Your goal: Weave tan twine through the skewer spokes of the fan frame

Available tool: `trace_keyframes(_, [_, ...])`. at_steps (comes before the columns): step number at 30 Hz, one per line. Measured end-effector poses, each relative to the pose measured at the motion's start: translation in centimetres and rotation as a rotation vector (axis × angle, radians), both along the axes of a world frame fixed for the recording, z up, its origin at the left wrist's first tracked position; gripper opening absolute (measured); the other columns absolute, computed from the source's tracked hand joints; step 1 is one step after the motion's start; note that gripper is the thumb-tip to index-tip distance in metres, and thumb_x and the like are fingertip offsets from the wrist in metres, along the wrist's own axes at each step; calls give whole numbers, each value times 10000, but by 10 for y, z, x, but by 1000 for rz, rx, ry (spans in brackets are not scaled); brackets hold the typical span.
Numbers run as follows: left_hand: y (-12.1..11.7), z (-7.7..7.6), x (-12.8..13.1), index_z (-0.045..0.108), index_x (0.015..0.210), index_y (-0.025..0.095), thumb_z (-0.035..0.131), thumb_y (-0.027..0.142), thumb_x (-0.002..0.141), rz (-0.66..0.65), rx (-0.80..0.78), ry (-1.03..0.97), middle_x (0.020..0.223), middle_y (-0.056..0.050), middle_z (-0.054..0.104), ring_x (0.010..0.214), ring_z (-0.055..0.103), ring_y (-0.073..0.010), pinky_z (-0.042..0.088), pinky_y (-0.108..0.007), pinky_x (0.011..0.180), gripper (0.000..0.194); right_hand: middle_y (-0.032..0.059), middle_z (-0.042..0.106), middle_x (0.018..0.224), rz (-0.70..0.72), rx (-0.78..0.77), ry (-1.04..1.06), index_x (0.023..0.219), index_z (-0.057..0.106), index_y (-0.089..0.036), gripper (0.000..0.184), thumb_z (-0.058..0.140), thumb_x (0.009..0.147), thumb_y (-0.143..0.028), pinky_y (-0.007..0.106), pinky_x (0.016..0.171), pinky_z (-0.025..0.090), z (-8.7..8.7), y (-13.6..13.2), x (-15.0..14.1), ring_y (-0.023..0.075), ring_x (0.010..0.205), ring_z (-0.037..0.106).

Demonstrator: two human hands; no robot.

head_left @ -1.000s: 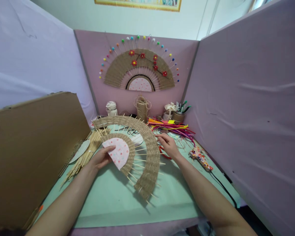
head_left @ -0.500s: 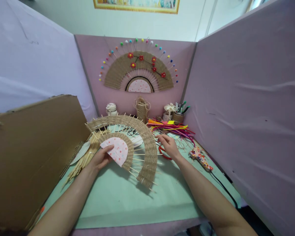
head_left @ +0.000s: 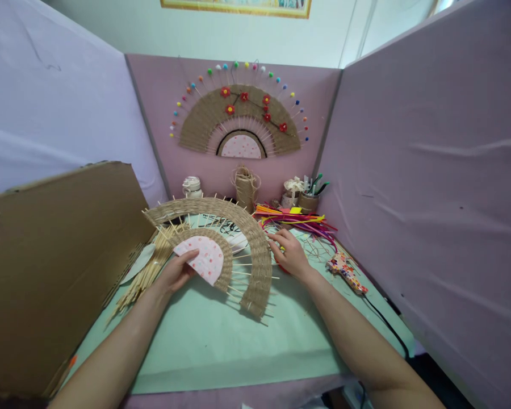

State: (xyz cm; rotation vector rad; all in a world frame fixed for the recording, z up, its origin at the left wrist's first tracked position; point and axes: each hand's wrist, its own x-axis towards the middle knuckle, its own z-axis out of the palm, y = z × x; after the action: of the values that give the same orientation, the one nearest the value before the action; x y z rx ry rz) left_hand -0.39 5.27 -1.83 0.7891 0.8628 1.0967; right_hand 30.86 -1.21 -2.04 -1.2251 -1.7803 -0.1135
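Observation:
A half-round woven twine fan (head_left: 262, 261) with thin wooden sticks is held up, tilted, over the table. My left hand (head_left: 179, 274) is closed on its white half-circle with pink dots, thumb on the front and fingers behind. At the fan's right outer rim is my right hand (head_left: 290, 254), fingers stretched out and apart. Its fingertips are close to the stick ends; whether they touch is hard to tell. Red-handled scissors (head_left: 283, 268) lie under my right hand, mostly hidden by it.
A finished fan (head_left: 204, 122) with red flowers hangs on the back panel. Behind my hands stand a twine spool (head_left: 244, 190), a white jar (head_left: 192, 187) and a pen holder (head_left: 309, 202). Colourful strips (head_left: 298, 218), a corded glue gun (head_left: 347, 274), wooden sticks (head_left: 142, 284) and cardboard (head_left: 63, 272) lie around.
My right hand's fingers have spread from a pinch at the fan's rim, and the hand now covers more of the scissors. The held fan has tilted slightly; my left hand keeps its grip.

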Motion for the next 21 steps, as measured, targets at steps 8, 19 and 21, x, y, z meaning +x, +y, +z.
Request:
trace_keyframes(8, [3, 0, 1, 618, 1048, 117, 567, 27, 754, 69, -29, -63, 893, -113, 724, 770, 694, -208, 573, -318, 739, 311, 70, 619, 836, 7, -53, 232, 999, 643, -183, 273, 471, 870, -352, 303, 687, 432, 8, -4, -5, 159, 700, 528])
trace_keyframes(19, [0, -1, 2, 629, 957, 109, 552, 17, 772, 19, -9, -64, 833, -109, 728, 701, 693, -191, 582, -307, 690, 221, 32, 630, 754, 183, -357, 743, 796, 670, -169, 346, 523, 800, -483, 250, 608, 418, 9, 3, -2, 146, 687, 546])
trace_keyframes(21, [-1, -1, 2, 631, 951, 106, 552, 21, 773, 21, -5, -65, 833, -109, 728, 699, 692, -188, 582, -304, 695, 212, 22, 609, 704, 199, -388, 802, 825, 671, -165, 365, 537, 784, -502, 234, 554, 395, 6, 6, 0, 126, 621, 516])
